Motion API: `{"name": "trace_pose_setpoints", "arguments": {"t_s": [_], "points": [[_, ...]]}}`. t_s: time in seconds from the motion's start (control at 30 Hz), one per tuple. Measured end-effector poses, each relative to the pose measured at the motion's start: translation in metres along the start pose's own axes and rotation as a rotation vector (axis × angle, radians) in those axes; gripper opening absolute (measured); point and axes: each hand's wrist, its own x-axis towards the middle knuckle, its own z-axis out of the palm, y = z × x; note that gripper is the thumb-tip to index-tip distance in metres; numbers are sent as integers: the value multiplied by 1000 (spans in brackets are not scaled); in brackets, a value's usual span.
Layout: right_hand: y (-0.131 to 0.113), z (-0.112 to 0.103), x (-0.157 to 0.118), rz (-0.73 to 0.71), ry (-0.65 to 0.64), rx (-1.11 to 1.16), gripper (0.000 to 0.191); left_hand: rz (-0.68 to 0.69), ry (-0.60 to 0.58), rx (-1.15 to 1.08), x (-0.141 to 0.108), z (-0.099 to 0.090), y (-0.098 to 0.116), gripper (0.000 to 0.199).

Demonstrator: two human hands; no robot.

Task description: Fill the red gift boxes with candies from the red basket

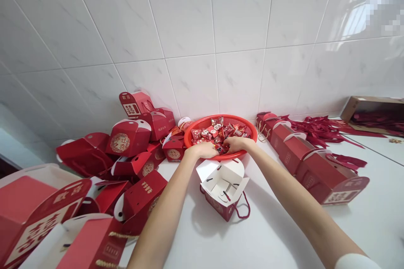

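A round red plastic basket (252,130) by the wall holds several small red wrapped candies (217,128). My left hand (204,150) reaches over its near rim, fingers curled against a wrapped candy. Beside it, my right hand (236,144) dips in from the right, fingers bent round a wrapped candy and partly hidden among the others. Just below the basket, between my forearms, stands a red gift box (221,208) with its white-lined flaps spread wide. A dark red cord handle (244,208) hangs at its right side.
Red gift boxes (128,136) are heaped on the left, some with twisted gold cords. At right stands a row of closed red boxes (328,176). Behind them lie dark red ribbons (315,130) and a cardboard box (362,109). A tiled wall (240,84) backs the white table (261,239).
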Motion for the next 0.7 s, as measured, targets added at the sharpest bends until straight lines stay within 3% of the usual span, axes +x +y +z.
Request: {"name": "trace_pose_setpoints", "arguments": {"t_s": [0.1,0.33,0.7], "points": [[2,1,8,7,-2,-13,49,35,-58,-83,16,-1,-5,22],[8,7,23,-2,3,30,46,86,-40,-111,44,10,-20,28],[11,13,26,21,82,8,42,183,-45,-178,47,17,-23,35]]}}
